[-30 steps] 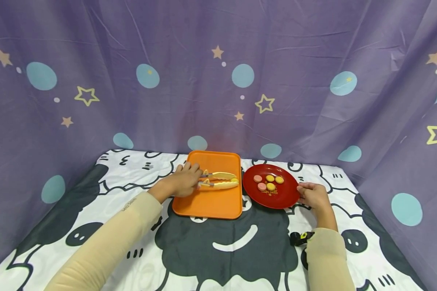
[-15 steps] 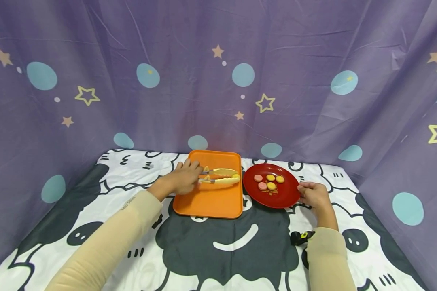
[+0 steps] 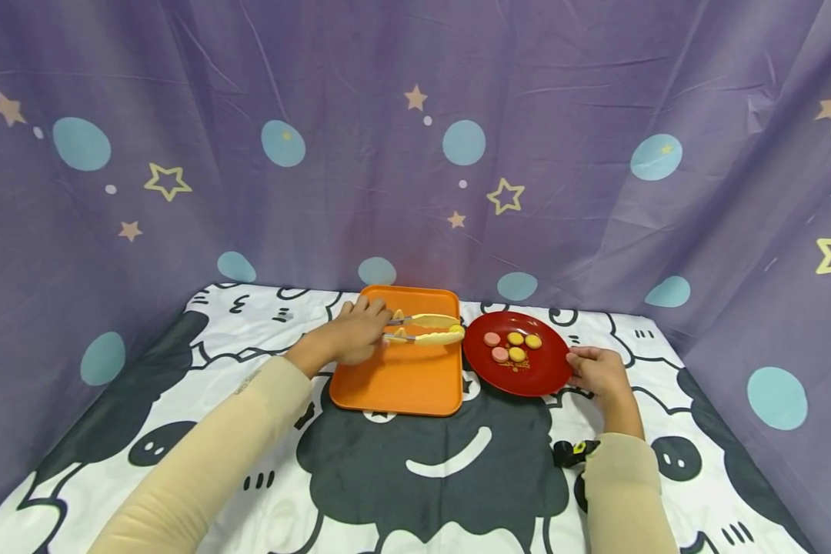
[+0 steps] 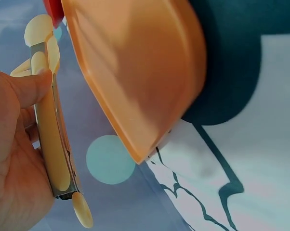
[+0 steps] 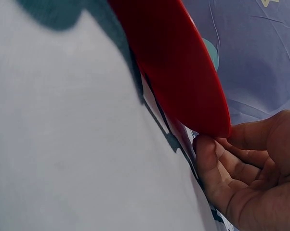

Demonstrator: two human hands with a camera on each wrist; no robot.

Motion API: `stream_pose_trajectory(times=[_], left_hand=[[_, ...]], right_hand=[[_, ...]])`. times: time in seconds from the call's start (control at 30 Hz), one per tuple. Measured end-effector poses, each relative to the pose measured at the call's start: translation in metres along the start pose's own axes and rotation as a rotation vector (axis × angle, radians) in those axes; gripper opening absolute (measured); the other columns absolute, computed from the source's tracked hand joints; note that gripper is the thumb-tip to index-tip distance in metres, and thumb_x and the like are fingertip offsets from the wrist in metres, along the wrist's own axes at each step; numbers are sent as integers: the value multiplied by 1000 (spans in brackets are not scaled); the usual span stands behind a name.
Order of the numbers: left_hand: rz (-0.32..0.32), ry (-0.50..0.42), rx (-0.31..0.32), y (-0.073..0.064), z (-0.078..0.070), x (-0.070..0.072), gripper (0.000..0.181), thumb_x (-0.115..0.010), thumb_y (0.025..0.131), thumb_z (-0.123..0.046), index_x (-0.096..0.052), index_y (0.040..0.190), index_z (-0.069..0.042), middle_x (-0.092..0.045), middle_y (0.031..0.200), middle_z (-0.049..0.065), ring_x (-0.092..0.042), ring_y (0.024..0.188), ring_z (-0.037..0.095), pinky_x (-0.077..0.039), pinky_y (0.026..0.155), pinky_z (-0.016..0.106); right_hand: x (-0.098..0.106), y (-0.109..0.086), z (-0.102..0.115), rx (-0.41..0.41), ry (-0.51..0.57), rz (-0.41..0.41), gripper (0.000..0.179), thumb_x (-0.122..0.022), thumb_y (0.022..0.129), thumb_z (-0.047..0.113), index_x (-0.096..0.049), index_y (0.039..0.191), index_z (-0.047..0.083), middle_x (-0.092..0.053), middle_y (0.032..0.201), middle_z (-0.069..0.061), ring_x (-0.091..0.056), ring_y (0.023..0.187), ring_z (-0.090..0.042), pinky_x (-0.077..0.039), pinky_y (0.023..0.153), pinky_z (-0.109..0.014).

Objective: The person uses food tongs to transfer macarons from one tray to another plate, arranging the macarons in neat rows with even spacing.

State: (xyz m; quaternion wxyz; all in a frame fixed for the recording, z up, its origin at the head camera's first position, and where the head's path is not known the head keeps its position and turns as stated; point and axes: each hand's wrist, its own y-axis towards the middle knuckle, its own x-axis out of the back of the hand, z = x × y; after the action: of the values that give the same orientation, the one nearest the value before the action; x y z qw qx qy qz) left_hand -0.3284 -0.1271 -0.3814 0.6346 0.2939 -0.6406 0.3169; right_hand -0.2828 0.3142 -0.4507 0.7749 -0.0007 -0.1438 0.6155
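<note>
My left hand (image 3: 358, 331) grips a pair of tongs (image 4: 52, 130) with cream-yellow tips and handles, thumb pressed along one arm in the left wrist view. In the head view the tongs point right, over the orange tray's right rim. Between their tips sits a small yellow piece (image 3: 455, 328), mostly hidden, coloured like the yellow macarons. My right hand (image 3: 599, 373) pinches the right rim of a red plate (image 5: 183, 72) between thumb and fingers. On the plate lie pink macarons (image 3: 492, 338) and yellow macarons (image 3: 517, 355), set apart from one another.
The orange tray (image 3: 402, 388) lies under the tongs, just left of the plate. A white and dark cartoon-print cloth (image 3: 436, 492) covers the table. Purple curtain (image 3: 360, 154) with stars and dots hangs behind and at both sides.
The tongs and my left hand have shifted a little right and toward the far side, so the tips now reach the tray's right rim near the plate. My right hand stays at the plate.
</note>
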Motion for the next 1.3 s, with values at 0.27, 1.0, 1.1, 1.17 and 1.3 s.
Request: stream_pose_trajectory(times=[0.27,1.0,1.1,1.17,1.3], left_hand=[[27,5,3,7,-7,5,49,-47,108,-31,-43,151,-9,-41,130,5,-31,108,26,-25,86,42],[0,24,-54,27,-37,9,44,-51,107,-34,-48,145,-11,-39,118,2,-30,99,24,-23,83,40],[-11,26,-57,31,-42,9,42,-53,107,-34,-49,142,-12,-39,118,2,-31,100,23,-23,83,40],[-15,32,-62,33,-45,8,41,-52,107,-35,-50,142,-12,-39,118,2,-30,101,23,-24,83,40],[-14,44,-79,38,-53,9,40,-51,107,-35,-50,141,-12,-38,118,2,-30,100,24,-23,82,39]], right_hand=[[1,-1,-1,3,-7,-3,37,-57,102,3,-54,134,-16,-66,93,-4,-67,72,-10,-59,67,-28],[0,0,-1,8,-2,-2,36,-57,102,3,-54,133,-16,-67,90,-2,-66,69,-11,-59,66,-28],[0,0,-1,7,-6,-5,36,-57,102,3,-54,133,-16,-67,90,-2,-66,70,-11,-59,66,-27],[0,0,0,8,-6,-3,36,-57,102,3,-54,133,-16,-67,90,-2,-65,69,-11,-59,66,-27],[0,0,-1,16,-9,0,36,-58,102,3,-54,132,-17,-65,88,-1,-65,69,-10,-58,65,-27]])
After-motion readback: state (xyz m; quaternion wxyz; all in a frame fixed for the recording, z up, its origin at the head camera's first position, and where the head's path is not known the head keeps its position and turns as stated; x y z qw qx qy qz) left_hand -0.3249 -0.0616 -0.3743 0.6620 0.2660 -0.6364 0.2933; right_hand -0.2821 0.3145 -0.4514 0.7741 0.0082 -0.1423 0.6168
